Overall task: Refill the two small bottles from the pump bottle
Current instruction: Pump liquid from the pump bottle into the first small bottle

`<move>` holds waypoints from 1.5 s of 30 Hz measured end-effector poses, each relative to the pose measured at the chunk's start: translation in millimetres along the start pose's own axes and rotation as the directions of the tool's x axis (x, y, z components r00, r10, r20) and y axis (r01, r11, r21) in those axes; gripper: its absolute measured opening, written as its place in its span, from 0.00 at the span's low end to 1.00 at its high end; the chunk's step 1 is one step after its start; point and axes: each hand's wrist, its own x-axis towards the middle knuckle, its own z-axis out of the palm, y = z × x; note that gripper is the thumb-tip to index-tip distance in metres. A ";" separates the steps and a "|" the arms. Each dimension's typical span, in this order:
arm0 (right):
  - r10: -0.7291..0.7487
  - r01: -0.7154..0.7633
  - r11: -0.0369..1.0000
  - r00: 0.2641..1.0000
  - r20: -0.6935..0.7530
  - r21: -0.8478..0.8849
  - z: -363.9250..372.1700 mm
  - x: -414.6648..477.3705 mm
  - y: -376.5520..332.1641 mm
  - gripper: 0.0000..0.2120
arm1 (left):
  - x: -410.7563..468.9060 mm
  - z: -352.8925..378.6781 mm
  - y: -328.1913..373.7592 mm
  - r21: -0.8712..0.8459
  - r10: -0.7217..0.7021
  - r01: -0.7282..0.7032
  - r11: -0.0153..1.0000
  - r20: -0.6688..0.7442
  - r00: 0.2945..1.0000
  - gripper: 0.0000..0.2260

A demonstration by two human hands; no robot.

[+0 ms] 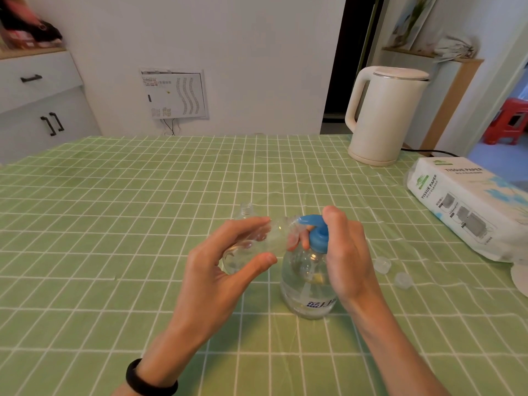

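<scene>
A clear pump bottle (307,284) with a blue pump head (316,232) stands on the green checked tablecloth. My right hand (345,252) is wrapped round its neck, one finger on top of the pump. My left hand (225,261) holds a small clear bottle (257,244) tilted on its side, its mouth against the blue spout. A second small clear bottle (246,210) stands open and upright just behind my left hand. Two clear caps (382,264) (403,280) lie to the right of the pump bottle.
A cream electric kettle (384,115) stands at the table's far right, its cord trailing right. A pack of tissue paper (468,207) lies along the right edge. A white round object (520,278) shows at the right border. White cabinets stand at far left.
</scene>
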 end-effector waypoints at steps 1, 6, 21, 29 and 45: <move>0.001 -0.001 1.000 1.000 -0.008 0.003 0.3 -0.7 -0.3 0.29 | 0.2 0.2 -0.2 -0.006 -0.001 0.001 1.000 -0.004 1.000 0.20; 0.026 -0.025 1.000 0.999 -0.032 0.009 2.1 -2.5 -2.8 0.32 | 0.6 -0.8 -2.0 -0.007 -0.002 0.002 1.000 -0.014 1.000 0.20; 0.026 -0.025 0.999 0.999 -0.041 0.022 1.5 -3.0 -3.1 0.31 | 1.0 -1.0 -2.3 -0.010 0.013 -0.013 1.000 -0.015 1.000 0.21; 0.000 0.002 0.999 1.000 -0.031 0.053 1.6 -1.5 -2.6 0.28 | 0.8 -0.6 -2.8 -0.019 0.003 -0.003 1.000 -0.019 1.000 0.20; 0.005 -0.004 1.000 0.999 -0.039 0.023 1.0 -3.6 -1.4 0.32 | 0.9 -0.6 -1.9 -0.014 0.014 -0.014 1.000 -0.011 1.000 0.21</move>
